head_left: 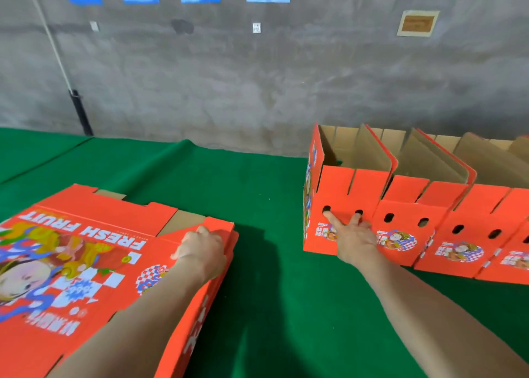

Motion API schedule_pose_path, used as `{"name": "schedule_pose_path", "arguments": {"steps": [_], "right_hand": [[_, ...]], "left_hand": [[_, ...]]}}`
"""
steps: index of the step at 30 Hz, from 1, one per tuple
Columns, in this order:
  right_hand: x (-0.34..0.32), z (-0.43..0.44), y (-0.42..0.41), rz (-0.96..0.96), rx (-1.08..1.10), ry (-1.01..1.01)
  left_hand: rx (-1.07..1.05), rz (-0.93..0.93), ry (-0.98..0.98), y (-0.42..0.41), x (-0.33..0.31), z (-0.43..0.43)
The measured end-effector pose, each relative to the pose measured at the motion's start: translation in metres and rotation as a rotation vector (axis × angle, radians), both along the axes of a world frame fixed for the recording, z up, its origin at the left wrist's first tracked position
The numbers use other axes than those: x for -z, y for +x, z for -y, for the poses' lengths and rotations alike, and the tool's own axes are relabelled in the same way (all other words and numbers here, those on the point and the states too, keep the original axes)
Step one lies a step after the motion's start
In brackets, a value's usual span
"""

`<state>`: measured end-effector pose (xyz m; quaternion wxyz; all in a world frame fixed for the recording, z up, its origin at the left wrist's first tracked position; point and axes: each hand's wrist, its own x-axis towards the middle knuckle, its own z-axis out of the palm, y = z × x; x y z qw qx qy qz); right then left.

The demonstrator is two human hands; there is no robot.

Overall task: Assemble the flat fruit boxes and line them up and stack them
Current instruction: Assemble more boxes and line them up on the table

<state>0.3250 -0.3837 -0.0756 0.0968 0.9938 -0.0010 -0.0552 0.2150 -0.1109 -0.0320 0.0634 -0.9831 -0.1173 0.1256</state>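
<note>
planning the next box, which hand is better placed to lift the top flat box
Left, probably. The left hand curls over the edge of the top flat box, while the right hand is stretched away, straight fingers against the end built box in the row.

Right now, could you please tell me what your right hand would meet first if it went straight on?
The right hand would meet the orange front of the leftmost assembled fruit box, index fingertip at its left finger hole; it may already be touching.
</note>
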Motion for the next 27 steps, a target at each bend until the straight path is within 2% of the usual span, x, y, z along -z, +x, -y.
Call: {"name": "schedule_pose_path", "arguments": {"steps": [3,21,23,27], "right_hand": [[-0.002,0.006,0.002,-0.003,-0.020,-0.057],[-0.003,0.016,0.014,0.036,-0.037,-0.149],[-0.005,0.010,0.009,-0.003,-0.016,-0.087],[-0.013,-0.006,-0.013,-0.059,0.059,0.196]], "left_hand": [[-0.012,-0.005,0.034,0.001,0.003,0.001],[-0.072,0.021,-0.047,0.005,0.014,-0.004],[-0.075,0.023,-0.054,0.004,0.014,-0.003],[-0.089,0.040,-0.045,-0.002,0.014,0.000]]}}
